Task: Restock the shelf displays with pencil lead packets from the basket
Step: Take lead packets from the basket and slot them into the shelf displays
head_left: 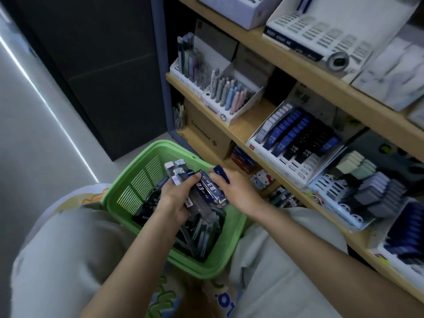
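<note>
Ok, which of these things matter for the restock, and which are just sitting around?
Job: lead packets, gripped by left hand and right hand; green basket; HB lead display.
Lying about: pastel pens; Schneider box; stacked blocks; tape roll.

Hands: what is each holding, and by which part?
The left hand grips a bundle of lead packets around the middle; the right hand pinches a blue packet near one end.

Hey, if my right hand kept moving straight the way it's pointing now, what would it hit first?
Most likely the bundle of packets gripped in your left hand; your right hand, itself pinching a dark blue packet, points up-left at it and looks nearly touching, though depth is unclear.
</note>
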